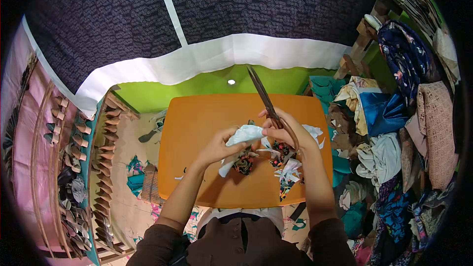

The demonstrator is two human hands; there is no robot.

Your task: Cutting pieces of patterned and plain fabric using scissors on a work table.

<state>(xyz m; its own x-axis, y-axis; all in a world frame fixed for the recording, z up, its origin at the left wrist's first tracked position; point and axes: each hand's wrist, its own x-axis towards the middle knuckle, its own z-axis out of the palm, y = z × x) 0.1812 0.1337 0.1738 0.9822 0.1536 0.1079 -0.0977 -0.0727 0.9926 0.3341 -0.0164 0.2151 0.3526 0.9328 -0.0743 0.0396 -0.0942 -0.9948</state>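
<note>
My left hand (215, 147) is closed on a pale, whitish-blue piece of cloth (245, 135), which looks folded, above the table. Large dark scissors (262, 94) lie in my right hand (295, 130), their blades pointing up and away, the handle loops by my palm and wrist. The fingertips of that hand also meet the right end of the cloth. Beneath my hands, dark floral fabric pieces (243, 164) and white scraps (289, 169) rest on the orange-brown table (194, 118). Whether the scissor blades are fully together is hard to see.
Wooden shoe lasts (106, 162) line a rack at the left. Piled fabrics (382, 160) crowd the right side beside the table. A dark patterned curtain (256, 7) with a white border hangs ahead. Cloth offcuts (135, 182) litter the floor.
</note>
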